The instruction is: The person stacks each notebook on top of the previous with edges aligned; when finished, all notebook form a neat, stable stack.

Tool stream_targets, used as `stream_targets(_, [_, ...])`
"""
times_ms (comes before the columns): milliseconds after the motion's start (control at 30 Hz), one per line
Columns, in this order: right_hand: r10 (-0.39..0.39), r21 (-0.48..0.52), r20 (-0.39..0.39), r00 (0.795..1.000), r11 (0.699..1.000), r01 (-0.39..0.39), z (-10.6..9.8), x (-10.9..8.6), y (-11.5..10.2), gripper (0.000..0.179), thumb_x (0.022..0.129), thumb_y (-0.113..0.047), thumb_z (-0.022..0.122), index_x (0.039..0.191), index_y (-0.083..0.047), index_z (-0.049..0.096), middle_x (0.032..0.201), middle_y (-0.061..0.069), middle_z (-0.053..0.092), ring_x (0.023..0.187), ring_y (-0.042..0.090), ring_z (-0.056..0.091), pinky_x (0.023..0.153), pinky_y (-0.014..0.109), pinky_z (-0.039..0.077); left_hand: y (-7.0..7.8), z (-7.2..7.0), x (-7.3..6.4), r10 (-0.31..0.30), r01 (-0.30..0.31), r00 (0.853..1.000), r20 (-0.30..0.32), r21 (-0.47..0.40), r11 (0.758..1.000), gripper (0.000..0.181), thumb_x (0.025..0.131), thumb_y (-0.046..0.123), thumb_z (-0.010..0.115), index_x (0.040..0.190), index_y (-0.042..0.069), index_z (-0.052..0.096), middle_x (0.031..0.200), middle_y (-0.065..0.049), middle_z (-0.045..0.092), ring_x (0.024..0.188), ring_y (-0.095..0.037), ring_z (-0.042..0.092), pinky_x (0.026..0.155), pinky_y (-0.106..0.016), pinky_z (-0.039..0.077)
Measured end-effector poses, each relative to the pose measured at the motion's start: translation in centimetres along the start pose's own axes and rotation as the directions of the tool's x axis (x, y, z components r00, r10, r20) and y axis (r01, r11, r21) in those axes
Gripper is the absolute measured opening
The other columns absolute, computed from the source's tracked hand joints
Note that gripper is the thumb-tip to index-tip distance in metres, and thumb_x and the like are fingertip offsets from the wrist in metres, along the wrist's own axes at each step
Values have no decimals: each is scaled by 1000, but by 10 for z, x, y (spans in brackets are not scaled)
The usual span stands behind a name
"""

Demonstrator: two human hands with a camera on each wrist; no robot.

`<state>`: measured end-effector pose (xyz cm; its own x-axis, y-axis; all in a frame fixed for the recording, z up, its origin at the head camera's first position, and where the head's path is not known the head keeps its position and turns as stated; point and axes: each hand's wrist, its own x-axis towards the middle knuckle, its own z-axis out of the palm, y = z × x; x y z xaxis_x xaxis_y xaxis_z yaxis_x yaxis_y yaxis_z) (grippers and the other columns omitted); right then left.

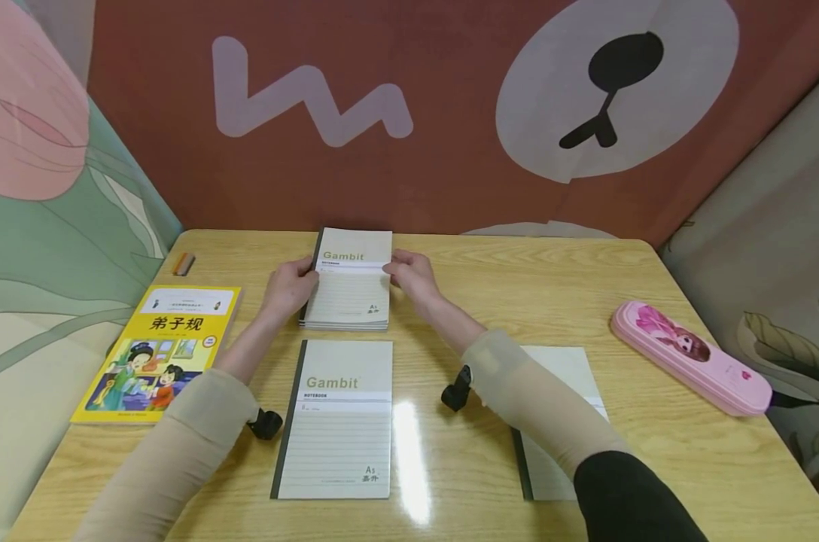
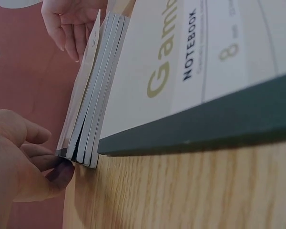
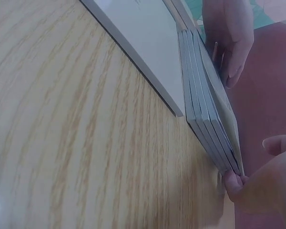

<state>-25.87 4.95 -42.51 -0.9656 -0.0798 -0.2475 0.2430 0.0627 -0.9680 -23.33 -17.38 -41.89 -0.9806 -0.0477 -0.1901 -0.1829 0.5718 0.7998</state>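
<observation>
A stack of several Gambit notebooks (image 1: 350, 301) with dark spines lies at the far edge of the table. My left hand (image 1: 290, 287) grips the spine side of the stack, fingertips at its edge. From the opposite side my right hand (image 1: 415, 277) holds the stack, with a fingertip (image 3: 232, 185) against its corner in the right wrist view. The top cover stands slightly raised from the notebooks below it in both wrist views. Nearer to me, a single Gambit notebook (image 1: 342, 444) lies flat, cover up, in line with the stack.
Under my right forearm lies another notebook (image 1: 561, 369), partly hidden. A yellow picture book (image 1: 155, 354) is at the left, with a small eraser-like block (image 1: 184, 263) behind it. At the right rests a pink pencil case (image 1: 694, 357). The brown patterned backdrop (image 1: 450, 181) rises behind the table.
</observation>
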Motion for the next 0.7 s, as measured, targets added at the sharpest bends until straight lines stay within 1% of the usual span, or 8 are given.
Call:
stream_targets(267, [12,17,3,1000,1000,-12,-1,-1,0,61,98,-7,59,155,4,40,162,18,43,149,27,44,118,38,46,0,0,-2,6,-7,1000,20,12,1000,53,107,21,43,158,8,37,164,-16,39,156,-31,32,125,-50,34])
stream_targets(500, [7,-7,7,1000,1000,-7,-2,-4,0,61,98,-8,59,155,4,40,163,16,42,149,26,44,117,37,46,0,2,-4,23,-25,999,27,55,998,55,107,22,42,159,8,35,163,-18,40,154,-33,35,123,-51,36])
stream_targets(700, [-8,-49,26,1000,999,9,-2,-6,3,61,97,-8,60,154,4,41,163,16,42,150,27,42,118,40,46,-1,3,-4,25,-29,999,36,87,996,56,107,22,41,160,4,32,164,-20,38,155,-35,32,125,-52,33])
